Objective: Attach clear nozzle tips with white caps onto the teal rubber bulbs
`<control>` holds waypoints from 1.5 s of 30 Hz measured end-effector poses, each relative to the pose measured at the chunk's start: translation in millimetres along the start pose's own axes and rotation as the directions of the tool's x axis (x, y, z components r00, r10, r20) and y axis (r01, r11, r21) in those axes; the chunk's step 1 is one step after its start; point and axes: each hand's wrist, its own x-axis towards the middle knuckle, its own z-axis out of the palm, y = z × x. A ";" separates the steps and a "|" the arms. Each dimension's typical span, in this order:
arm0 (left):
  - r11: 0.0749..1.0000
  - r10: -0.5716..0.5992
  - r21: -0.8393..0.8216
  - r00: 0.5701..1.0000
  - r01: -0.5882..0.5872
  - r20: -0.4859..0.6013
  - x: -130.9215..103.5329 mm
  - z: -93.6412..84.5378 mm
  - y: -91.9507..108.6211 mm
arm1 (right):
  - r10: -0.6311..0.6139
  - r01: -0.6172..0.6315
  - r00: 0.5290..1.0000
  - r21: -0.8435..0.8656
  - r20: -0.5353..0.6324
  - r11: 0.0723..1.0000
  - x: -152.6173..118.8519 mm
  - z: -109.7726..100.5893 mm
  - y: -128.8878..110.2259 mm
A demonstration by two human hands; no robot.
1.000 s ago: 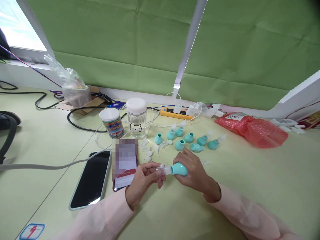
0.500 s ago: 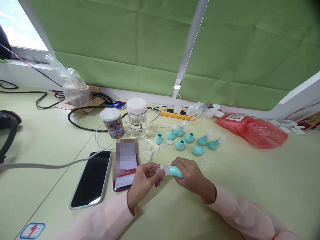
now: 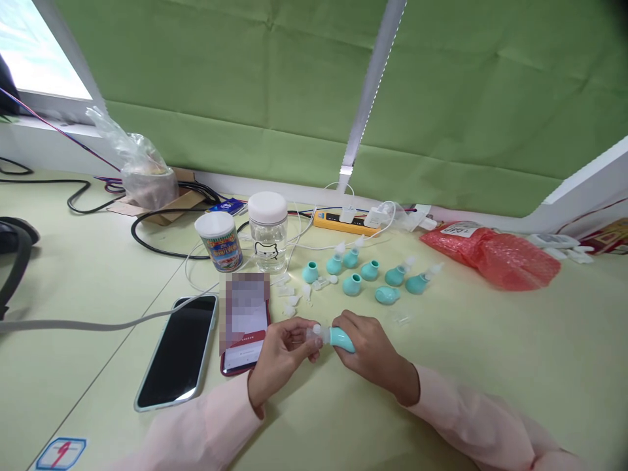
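Note:
My right hand [image 3: 367,343] wraps round a teal rubber bulb [image 3: 342,339], its mouth facing left. Between the fingertips of my left hand [image 3: 284,353] is a clear plastic nozzle [image 3: 318,333], which meets the bulb's mouth. Beyond my hands stand several teal bulbs, some with clear tips, such as the tipped bulb [image 3: 417,282] and the bare one [image 3: 352,284]. Another bulb [image 3: 387,295] lies on its side. Small clear and white plastic parts [image 3: 293,300] are scattered beyond my left hand.
Left of my hands lie a phone [image 3: 179,353] and a red-edged phone [image 3: 245,327]. Behind them stand a patterned tub [image 3: 220,245] and a clear jar [image 3: 269,239]. A yellow power strip [image 3: 343,224], cables and a red bubble-wrap bag [image 3: 495,255] are at the back.
The whole view has shifted slightly. Both hands keep their hold, with the nozzle and bulb still together; my right hand looks slightly turned.

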 end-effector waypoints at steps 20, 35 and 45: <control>0.885 0.284 0.358 0.954 -0.298 0.091 -5.4 -3.2 -3.9 | 0.176 -0.576 0.803 0.667 0.569 0.472 9.0 -2.3 -3.7; 0.964 0.213 0.188 0.970 -0.190 -0.113 -7.1 -0.1 5.7 | 0.214 -0.286 0.936 0.246 0.279 0.926 20.3 -40.9 35.4; 0.998 0.011 0.061 1.000 -0.012 0.020 -9.0 -2.6 1.3 | -0.019 -0.034 0.788 0.074 0.616 0.997 2.6 -25.1 50.1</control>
